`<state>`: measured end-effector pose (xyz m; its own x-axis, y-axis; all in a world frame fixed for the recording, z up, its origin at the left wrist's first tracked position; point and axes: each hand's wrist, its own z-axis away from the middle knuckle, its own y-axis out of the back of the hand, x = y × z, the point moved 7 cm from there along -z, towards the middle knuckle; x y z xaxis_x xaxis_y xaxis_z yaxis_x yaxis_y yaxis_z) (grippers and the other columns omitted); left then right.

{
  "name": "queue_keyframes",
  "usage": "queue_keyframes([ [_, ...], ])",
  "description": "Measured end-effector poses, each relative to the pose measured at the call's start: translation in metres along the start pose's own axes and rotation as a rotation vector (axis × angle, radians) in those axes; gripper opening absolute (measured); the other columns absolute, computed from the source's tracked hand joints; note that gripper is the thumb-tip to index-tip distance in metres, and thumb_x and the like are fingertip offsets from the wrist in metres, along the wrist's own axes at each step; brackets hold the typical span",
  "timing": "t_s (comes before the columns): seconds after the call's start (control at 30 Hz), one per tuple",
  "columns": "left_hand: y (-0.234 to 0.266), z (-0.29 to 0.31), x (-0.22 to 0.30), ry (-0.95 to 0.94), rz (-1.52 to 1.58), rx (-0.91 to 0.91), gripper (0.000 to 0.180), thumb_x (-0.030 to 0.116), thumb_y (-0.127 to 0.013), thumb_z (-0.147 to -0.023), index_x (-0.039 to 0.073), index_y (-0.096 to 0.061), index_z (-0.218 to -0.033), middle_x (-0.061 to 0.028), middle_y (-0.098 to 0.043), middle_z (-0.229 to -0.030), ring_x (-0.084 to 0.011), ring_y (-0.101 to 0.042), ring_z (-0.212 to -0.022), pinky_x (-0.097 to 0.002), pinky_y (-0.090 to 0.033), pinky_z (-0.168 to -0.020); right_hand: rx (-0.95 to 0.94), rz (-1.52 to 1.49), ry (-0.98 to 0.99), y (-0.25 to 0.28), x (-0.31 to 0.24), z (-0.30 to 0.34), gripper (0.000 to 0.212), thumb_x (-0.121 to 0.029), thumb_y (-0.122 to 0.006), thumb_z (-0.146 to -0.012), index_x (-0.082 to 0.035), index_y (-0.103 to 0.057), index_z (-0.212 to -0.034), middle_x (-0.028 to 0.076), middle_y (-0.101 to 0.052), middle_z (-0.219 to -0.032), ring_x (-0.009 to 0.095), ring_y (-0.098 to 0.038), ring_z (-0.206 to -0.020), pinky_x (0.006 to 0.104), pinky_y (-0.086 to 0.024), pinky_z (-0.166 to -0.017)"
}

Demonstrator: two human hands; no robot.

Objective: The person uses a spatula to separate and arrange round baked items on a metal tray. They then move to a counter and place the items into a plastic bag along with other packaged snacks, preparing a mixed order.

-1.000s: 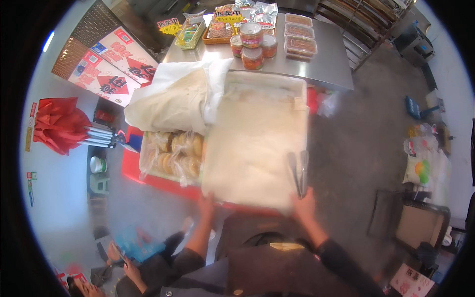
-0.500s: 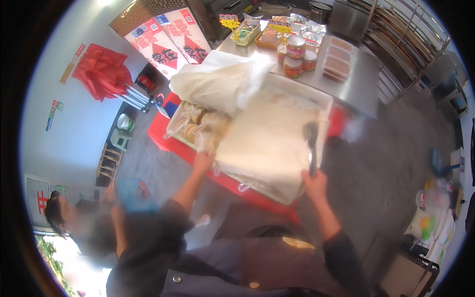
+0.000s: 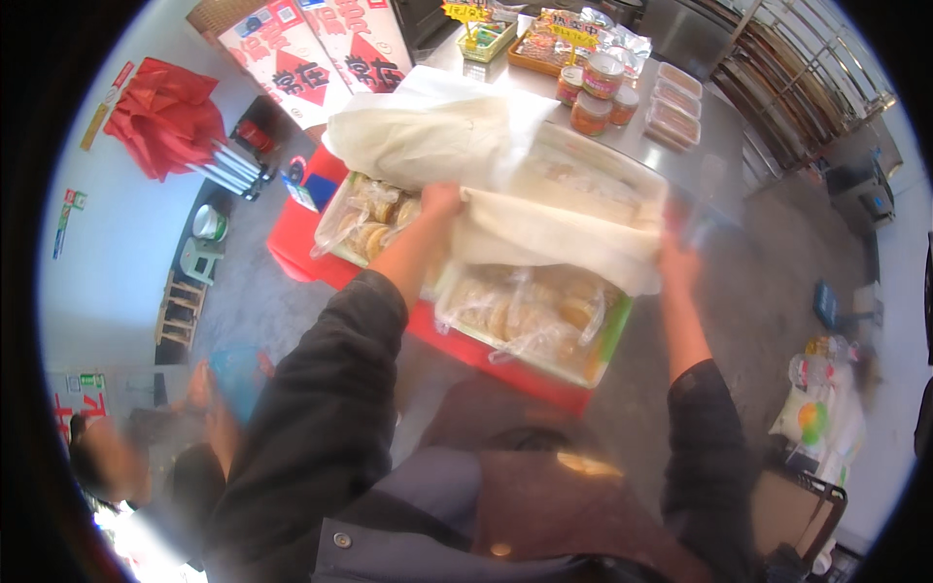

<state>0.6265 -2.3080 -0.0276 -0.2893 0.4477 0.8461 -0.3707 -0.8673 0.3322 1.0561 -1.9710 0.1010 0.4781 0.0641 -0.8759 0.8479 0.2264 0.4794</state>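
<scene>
The pale cloth (image 3: 564, 228) lies over the far part of the right tray (image 3: 622, 335), its near edge raised in a band between two hands. The left hand (image 3: 442, 199) grips its left corner, above the seam between the trays. The right hand (image 3: 677, 264), blurred, appears closed on the right corner; a streaky shape beside it is too smeared to name.

Below the raised edge, bagged buns (image 3: 578, 311) show in the near part of the tray. For a clean handling of the cloth, I judge it best to hold both corners level, with modest tension, and high enough that the hem clears the loose plastic, which could snag. The right side deserves more care, since the hand there sits at the tray's outer edge.

Just to the left, the left tray (image 3: 330, 209) holds more bagged buns, partly under a bunched cover (image 3: 418, 136). Both trays rest on a red desk (image 3: 296, 243). Beyond stands a steel desk (image 3: 717, 121) with stacked jars (image 3: 589, 115) and clear tubs (image 3: 673, 121).
</scene>
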Motion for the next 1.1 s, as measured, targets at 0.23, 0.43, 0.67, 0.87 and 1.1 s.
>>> queue_keyframes([
  [0.23, -0.074, 0.155, 0.003, -1.011, -0.690, -0.169, 0.075, 0.029, -0.083, -0.081, 0.006, -0.055, -0.147, -0.0235, -0.053, -0.149, -0.0379, -0.049, -0.140, -0.0537, -0.038, -0.117, 0.010, 0.287, 0.073, 0.018, 0.070, 0.062, 0.046, -0.035, -0.080, -0.090, 0.000, -0.072, -0.118, 0.023, -0.076, -0.100, 0.036, -0.074, -0.093, 0.0432, -0.055, -0.086],
  [0.43, -0.083, 0.137, -0.004, -0.950, -1.028, -0.339, 0.076, 0.020, -0.084, -0.074, 0.009, -0.060, -0.145, -0.0204, -0.048, -0.156, -0.0397, -0.042, -0.146, -0.0523, -0.037, -0.119, -0.204, 0.396, 0.100, -0.020, 0.090, 0.099, 0.052, -0.035, -0.081, -0.089, -0.009, -0.068, -0.132, 0.021, -0.077, -0.110, 0.043, -0.072, -0.108, 0.0480, -0.056, -0.092],
  [0.67, -0.078, 0.114, -0.012, -0.881, -1.003, -0.348, 0.057, 0.014, -0.083, -0.072, 0.006, -0.072, -0.127, -0.0221, -0.049, -0.154, -0.0404, -0.046, -0.143, -0.0528, -0.040, -0.116, -0.086, 0.412, -0.062, -0.017, 0.100, 0.091, 0.055, -0.040, -0.083, -0.088, -0.013, -0.069, -0.133, 0.019, -0.077, -0.115, 0.041, -0.072, -0.110, 0.0494, -0.056, -0.094],
  [0.87, -0.082, 0.191, -0.002, -0.923, -0.608, -0.058, 0.060, 0.012, -0.082, -0.075, 0.006, -0.067, -0.133, -0.0253, -0.048, -0.155, -0.0466, -0.044, -0.143, -0.0554, -0.037, -0.119, -0.120, 0.402, -0.034, 0.014, 0.129, 0.093, 0.057, -0.041, -0.084, -0.087, -0.014, -0.067, -0.133, 0.017, -0.078, -0.110, 0.040, -0.073, -0.106, 0.0489, -0.055, -0.092],
  [1.1, -0.068, 0.321, -0.070, -0.830, -0.581, -0.096, 0.061, 0.012, -0.082, -0.078, 0.007, -0.063, -0.135, -0.0263, -0.044, -0.158, -0.0478, -0.043, -0.144, -0.0553, -0.035, -0.121, -0.193, 0.290, 0.016, 0.014, 0.101, 0.080, 0.060, -0.037, -0.082, -0.089, -0.015, -0.062, -0.140, 0.017, -0.078, -0.107, 0.039, -0.075, -0.102, 0.0484, -0.055, -0.090],
])
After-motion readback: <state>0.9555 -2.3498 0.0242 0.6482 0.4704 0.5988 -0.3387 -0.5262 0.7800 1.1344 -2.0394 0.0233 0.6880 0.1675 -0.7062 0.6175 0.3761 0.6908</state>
